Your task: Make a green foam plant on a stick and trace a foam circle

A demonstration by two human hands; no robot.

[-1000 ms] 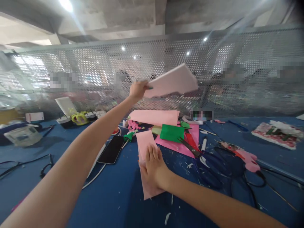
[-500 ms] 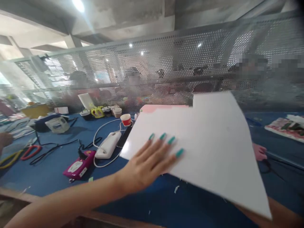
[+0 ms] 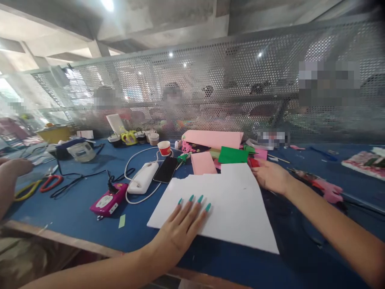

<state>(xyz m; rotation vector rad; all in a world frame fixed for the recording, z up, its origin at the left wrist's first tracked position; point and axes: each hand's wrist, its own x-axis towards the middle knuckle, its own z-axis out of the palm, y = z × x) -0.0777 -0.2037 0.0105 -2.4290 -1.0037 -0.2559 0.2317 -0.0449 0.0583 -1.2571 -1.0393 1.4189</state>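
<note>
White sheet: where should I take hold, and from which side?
I'd pinch the white sheet at its near right corner, coming from the right: it looks thin, and that pointed corner is bare, away from the left hand on its near left part and the right hand by its far right edge.

White sheet (image 3: 231,204): plain, flat, beneath spread left fingers (image 3: 191,212). Far edge uneven, stepped beyond left fingertips; raised portion of the step extends toward right fingers (image 3: 261,170), right at its far right edge, contact unclear. One corner left of left fingers; near right corner well apart from both.
</note>
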